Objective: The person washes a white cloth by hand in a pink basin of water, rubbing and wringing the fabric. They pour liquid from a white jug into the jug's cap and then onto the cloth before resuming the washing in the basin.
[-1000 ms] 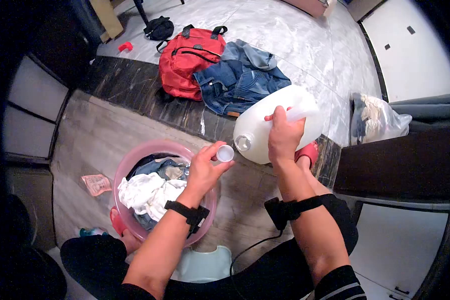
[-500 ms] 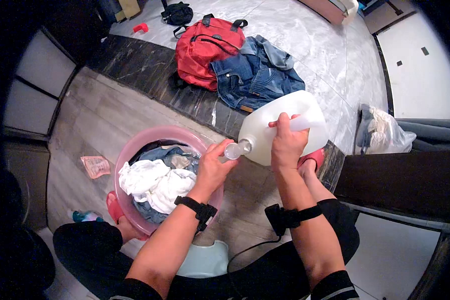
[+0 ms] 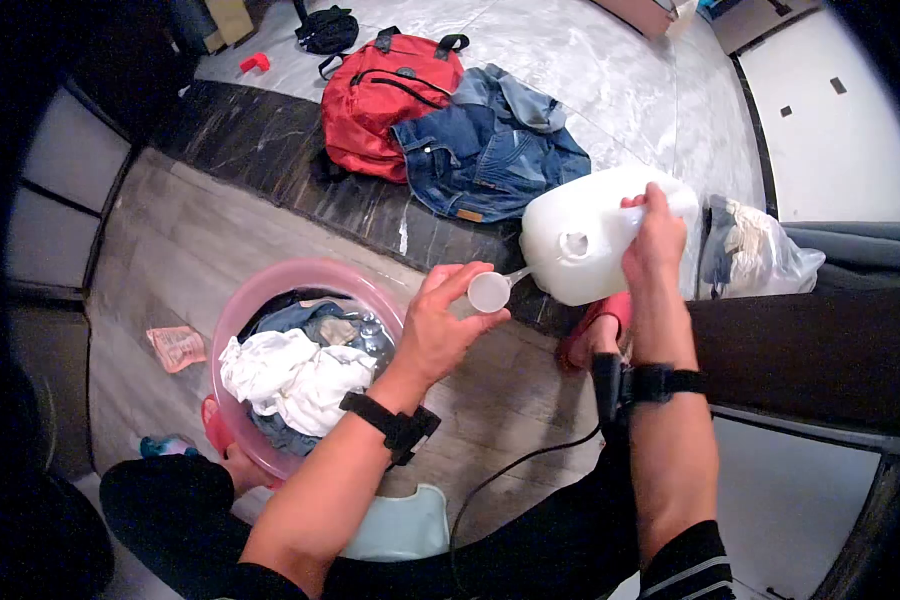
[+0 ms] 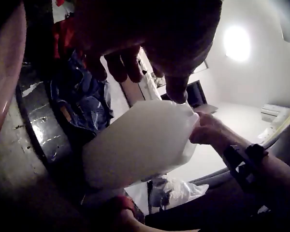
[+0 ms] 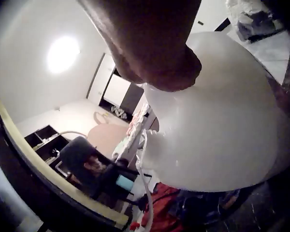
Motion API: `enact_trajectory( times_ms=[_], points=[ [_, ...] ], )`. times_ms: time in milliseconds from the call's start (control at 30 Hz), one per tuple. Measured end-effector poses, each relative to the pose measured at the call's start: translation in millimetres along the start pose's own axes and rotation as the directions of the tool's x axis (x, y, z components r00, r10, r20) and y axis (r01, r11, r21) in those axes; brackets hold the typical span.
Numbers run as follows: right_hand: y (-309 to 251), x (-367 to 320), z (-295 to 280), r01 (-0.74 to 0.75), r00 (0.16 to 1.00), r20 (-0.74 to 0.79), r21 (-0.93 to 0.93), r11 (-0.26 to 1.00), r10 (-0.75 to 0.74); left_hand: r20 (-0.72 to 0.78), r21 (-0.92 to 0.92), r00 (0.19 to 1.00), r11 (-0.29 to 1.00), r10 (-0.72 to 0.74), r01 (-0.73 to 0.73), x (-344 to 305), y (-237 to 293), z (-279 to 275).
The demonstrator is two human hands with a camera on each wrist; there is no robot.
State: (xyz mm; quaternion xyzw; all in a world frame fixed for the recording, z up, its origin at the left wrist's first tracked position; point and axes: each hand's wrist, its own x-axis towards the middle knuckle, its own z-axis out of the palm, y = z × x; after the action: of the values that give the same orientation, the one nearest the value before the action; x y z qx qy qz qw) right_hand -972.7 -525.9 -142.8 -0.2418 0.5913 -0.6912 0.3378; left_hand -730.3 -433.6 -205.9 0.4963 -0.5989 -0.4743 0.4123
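Observation:
My left hand (image 3: 440, 325) pinches a small translucent cup (image 3: 489, 292) between thumb and fingers, its round opening facing up. In my right hand (image 3: 657, 240) is the handle of a large white plastic jug (image 3: 595, 275), held tilted with its uncapped mouth (image 3: 573, 245) to the right of the cup. A clear strand of liquid (image 3: 518, 274) shows between cup and jug; the right wrist view shows a strand (image 5: 146, 188) hanging near the jug's mouth. Left of my left hand stands a pink basin (image 3: 232, 300) with a white cloth (image 3: 295, 380) and dark clothes in water.
A red bag (image 3: 380, 105) and denim clothing (image 3: 495, 155) lie on the dark stone step beyond. A clear plastic bag (image 3: 755, 250) sits at right. Near my legs are a pale blue stool (image 3: 405, 525) and a pink packet (image 3: 177, 348). A black cable (image 3: 510, 465) hangs from my right wrist.
Jug and cup came together half a second ago, with the mouth at the cup's rim. Now the jug has moved right, away from the cup, and its mouth is turned more upward.

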Motion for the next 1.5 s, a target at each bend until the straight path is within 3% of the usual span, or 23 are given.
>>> enact_trajectory(
  times_ms=[200,300,433,467,533,633,667,700,767,867,933,967,1000,1033,1067,1100,1133,1167,1233,1300,1400,1500],
  points=[
    [-11,57,-38,-0.112,0.994,-0.001,0.041,0.993,0.112,0.058,0.008,0.997,0.999,-0.044,0.044,1,17,-14],
    [-5,86,-65,-0.134,0.991,0.004,0.035,0.990,0.134,0.054,0.046,0.999,0.999,0.000,-0.002,-4,13,-25],
    [-8,90,-81,-0.178,0.983,-0.028,0.048,0.983,0.179,0.055,-0.030,0.984,0.985,-0.168,0.170,-22,26,-50],
    [-8,87,-80,-0.174,0.985,-0.014,0.059,0.983,0.175,0.034,-0.025,0.991,0.991,-0.127,0.128,-28,23,-58],
    [-6,89,-82,-0.156,0.988,-0.005,0.040,0.987,0.157,0.021,-0.105,0.983,0.978,-0.181,0.183,-37,29,-77],
    [2,93,-83,-0.053,0.981,-0.187,-0.008,0.999,0.051,-0.008,-0.135,0.977,0.968,-0.214,0.211,-51,54,-113],
    [-1,94,-90,-0.024,0.987,-0.160,-0.152,0.988,-0.001,-0.027,-0.126,0.977,0.971,-0.210,0.205,-57,64,-124],
    [-4,85,-81,0.108,0.959,-0.232,-0.228,0.968,-0.162,-0.049,-0.118,0.977,0.973,-0.206,0.199,-64,73,-137],
    [-10,67,-62,0.308,0.817,-0.345,-0.417,0.855,-0.462,-0.082,-0.062,0.980,0.983,-0.180,0.175,-78,87,-163],
    [-32,10,-1,0.488,0.845,-0.102,-0.251,0.836,-0.524,-0.168,-0.020,0.969,0.983,-0.181,0.180,-102,100,-199],
    [-35,-40,41,0.449,0.892,0.184,-0.274,0.851,-0.412,-0.181,-0.042,0.958,0.975,-0.221,0.217,-116,113,-221],
    [-34,-74,64,0.377,0.907,0.310,-0.297,0.877,-0.285,-0.186,-0.054,0.953,0.971,-0.241,0.235,-123,118,-231],
    [-18,-95,78,0.306,0.870,0.470,-0.273,0.912,-0.151,-0.195,-0.056,0.957,0.976,-0.217,0.210,-130,119,-242],
    [-20,-136,96,0.264,0.819,0.574,-0.410,0.873,0.022,-0.208,-0.078,0.952,0.973,-0.227,0.215,-137,122,-250],
    [24,-145,100,0.337,0.676,0.736,-0.358,0.871,0.041,-0.218,-0.100,0.946,0.970,-0.240,0.223,-144,126,-258],
    [40,-168,105,0.531,0.526,0.848,-0.391,0.752,0.069,-0.229,-0.124,0.940,0.965,-0.254,0.230,-150,128,-265],
    [75,-187,106,0.394,0.431,0.850,-0.480,0.784,0.304,-0.242,-0.108,0.940,0.969,-0.241,0.221,-155,126,-271],
    [91,-211,105,0.317,0.331,0.837,-0.534,0.784,0.437,-0.253,-0.093,0.940,0.973,-0.230,0.213,-161,124,-276],
    [123,-249,105,0.481,0.245,0.748,-0.647,0.592,0.617,-0.272,-0.037,0.943,0.981,-0.193,0.191,-169,115,-285],
    [146,-278,104,0.494,0.242,0.704,-0.681,0.540,0.667,-0.281,0.053,0.949,0.985,-0.143,0.164,-174,107,-291],
    [162,-299,109,0.442,0.270,0.669,-0.725,0.527,0.693,-0.315,0.024,0.939,0.988,-0.140,0.156,-176,99,-299],
    [170,-301,116,0.419,0.312,0.647,-0.751,0.510,0.696,-0.277,0.369,0.961,0.924,0.003,0.103,-171,108,-312]
  ],
)
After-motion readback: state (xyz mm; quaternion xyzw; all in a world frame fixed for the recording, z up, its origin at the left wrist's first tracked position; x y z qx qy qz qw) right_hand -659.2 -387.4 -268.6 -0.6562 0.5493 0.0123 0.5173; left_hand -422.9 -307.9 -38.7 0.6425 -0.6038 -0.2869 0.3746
